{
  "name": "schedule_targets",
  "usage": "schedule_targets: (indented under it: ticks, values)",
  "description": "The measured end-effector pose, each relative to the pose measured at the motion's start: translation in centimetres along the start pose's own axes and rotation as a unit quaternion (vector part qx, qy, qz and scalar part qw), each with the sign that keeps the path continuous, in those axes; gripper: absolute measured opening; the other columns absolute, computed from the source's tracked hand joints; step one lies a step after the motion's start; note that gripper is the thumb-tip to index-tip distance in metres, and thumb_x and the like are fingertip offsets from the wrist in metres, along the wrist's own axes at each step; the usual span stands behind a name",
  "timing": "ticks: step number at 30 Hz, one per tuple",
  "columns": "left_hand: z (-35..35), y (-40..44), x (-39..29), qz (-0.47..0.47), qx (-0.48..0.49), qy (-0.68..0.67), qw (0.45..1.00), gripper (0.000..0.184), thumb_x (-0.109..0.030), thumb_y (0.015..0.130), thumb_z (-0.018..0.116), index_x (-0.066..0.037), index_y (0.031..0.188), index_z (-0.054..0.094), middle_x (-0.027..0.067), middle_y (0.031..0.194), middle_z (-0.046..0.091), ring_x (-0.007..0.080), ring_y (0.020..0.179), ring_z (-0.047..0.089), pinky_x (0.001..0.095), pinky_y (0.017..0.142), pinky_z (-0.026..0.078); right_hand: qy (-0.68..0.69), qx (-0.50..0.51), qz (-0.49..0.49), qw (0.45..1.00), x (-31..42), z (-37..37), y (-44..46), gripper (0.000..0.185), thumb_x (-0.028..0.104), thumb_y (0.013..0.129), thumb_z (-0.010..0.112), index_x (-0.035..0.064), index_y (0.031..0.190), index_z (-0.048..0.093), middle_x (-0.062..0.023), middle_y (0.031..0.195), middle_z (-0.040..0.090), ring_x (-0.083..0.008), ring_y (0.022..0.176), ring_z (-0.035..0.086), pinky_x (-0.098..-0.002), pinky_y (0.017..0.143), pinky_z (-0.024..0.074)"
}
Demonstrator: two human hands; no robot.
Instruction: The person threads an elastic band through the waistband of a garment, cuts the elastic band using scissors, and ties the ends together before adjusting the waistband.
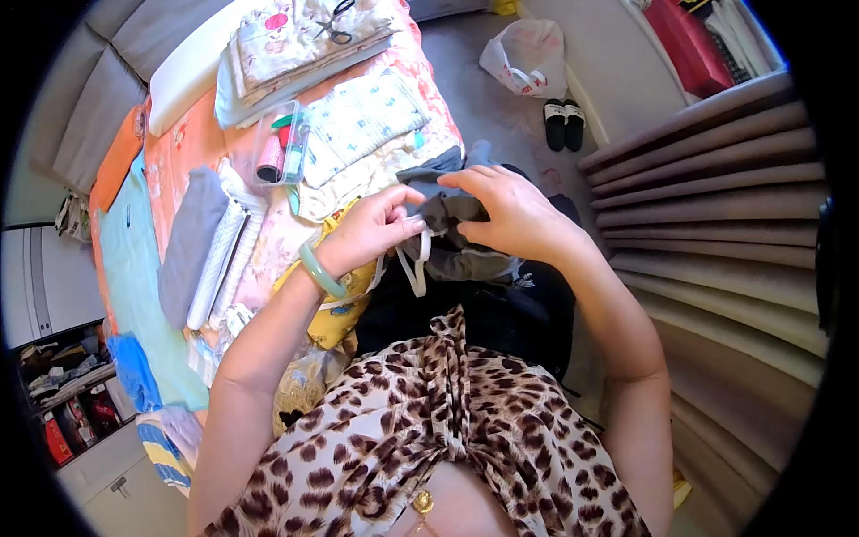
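My left hand [380, 224] is closed in a pinch, thumb against fingers, at a narrow white strip, apparently elastic [419, 268], that hangs down in a loop. A pale green bangle [322, 270] circles that wrist. Crumpled dark grey cloth [461, 261] lies over my lap beneath both hands. Just to the right, my right hand [514, 210] hovers at the cloth with thumb and forefinger apart; its other fingertips are partly hidden. Beside my left forearm is a yellow patterned fabric [344, 313].
On the bed at left are folded patterned cloths [367, 116], black-handled scissors [338, 34], a clear plastic box [279, 143] with thread spools, and folded grey cloth [192, 237]. Slippers [564, 125] and a white plastic bag [526, 58] are on the floor. A pleated curtain [716, 224] hangs right.
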State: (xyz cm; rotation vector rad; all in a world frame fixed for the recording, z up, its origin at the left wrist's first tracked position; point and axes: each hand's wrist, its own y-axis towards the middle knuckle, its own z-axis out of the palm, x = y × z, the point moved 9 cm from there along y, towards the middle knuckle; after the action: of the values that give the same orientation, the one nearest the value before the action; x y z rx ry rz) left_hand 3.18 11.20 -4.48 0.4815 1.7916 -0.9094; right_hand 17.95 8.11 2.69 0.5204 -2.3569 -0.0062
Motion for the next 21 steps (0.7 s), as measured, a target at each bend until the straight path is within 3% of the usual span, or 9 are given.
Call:
schedule_targets:
  ticks: [2, 5, 10, 14, 17, 21]
  values:
    - [-0.2, -0.4, -1.1, 0.001, 0.004, -0.001, 1.000, 0.032, -0.007, 0.091, 0.064, -0.004, 0.121, 0.056, -0.0079, 0.068, 0.044, 0.0012, 0.063, 0.041, 0.0188, 0.057, 0.034, -0.005, 0.031, 0.011, 0.999, 0.4, 0.8, 0.7, 0.047, 0.015, 0.074, 0.068, 0.0047, 0.120, 0.060, -0.0182, 0.101, 0.067, -0.0344, 0.100, 0.062, -0.0427, 0.086, 0.0497]
    - [-1.0, -1.1, -3.2, 0.032, -0.030, 0.126, 0.991, 0.029, -0.007, 0.091, 0.064, -0.005, 0.119, 0.056, -0.0064, 0.067, 0.045, 0.0021, 0.061, 0.041, 0.0196, 0.056, 0.035, -0.009, 0.073, 0.051, 0.996, -0.2, 2.0, 1.3, 0.044, 0.013, 0.075, 0.069, 0.0043, 0.118, 0.060, -0.0173, 0.100, 0.068, -0.0347, 0.098, 0.064, -0.0424, 0.085, 0.0495]
    - [-2.1, -1.9, -2.5, 0.046, -0.069, 0.110, 0.990, 0.020, -0.010, 0.089, 0.067, -0.004, 0.103, 0.056, -0.0054, 0.064, 0.046, 0.0035, 0.058, 0.040, 0.0220, 0.054, 0.034, 0.030, 0.102, 0.136, 0.985, -2.1, 2.6, 1.5, 0.028, 0.013, 0.077, 0.068, 0.0045, 0.104, 0.064, -0.0175, 0.096, 0.068, -0.0346, 0.094, 0.065, -0.0403, 0.082, 0.0505]
    - [-2.0, -2.1, -2.9, 0.028, -0.108, 0.172, 0.979, 0.019, -0.016, 0.085, 0.072, -0.005, 0.090, 0.058, -0.0041, 0.060, 0.045, 0.0053, 0.055, 0.041, 0.0242, 0.052, 0.035, 0.029, 0.089, 0.129, 0.987, -1.7, 2.4, 1.5, 0.028, 0.014, 0.077, 0.068, 0.0051, 0.104, 0.064, -0.0168, 0.095, 0.068, -0.0346, 0.093, 0.065, -0.0404, 0.081, 0.0506]
    - [-1.5, -1.9, -4.1, 0.045, -0.132, 0.311, 0.940, 0.020, -0.023, 0.083, 0.074, -0.007, 0.084, 0.061, 0.0011, 0.057, 0.048, 0.0119, 0.052, 0.048, 0.0287, 0.052, 0.039, 0.020, 0.083, 0.124, 0.989, -1.5, 2.3, 1.6, 0.027, 0.013, 0.078, 0.067, 0.0054, 0.103, 0.064, -0.0167, 0.095, 0.068, -0.0347, 0.093, 0.065, -0.0407, 0.081, 0.0505]
    - [-1.4, -1.8, -5.0, 0.077, -0.154, 0.371, 0.912, 0.018, -0.026, 0.086, 0.068, -0.008, 0.082, 0.065, 0.0093, 0.063, 0.058, 0.0248, 0.057, 0.059, 0.0359, 0.055, 0.045, 0.004, 0.080, 0.110, 0.991, -1.5, 2.4, 1.7, 0.029, 0.013, 0.078, 0.067, 0.0053, 0.105, 0.064, -0.0169, 0.096, 0.068, -0.0348, 0.093, 0.065, -0.0419, 0.081, 0.0505]
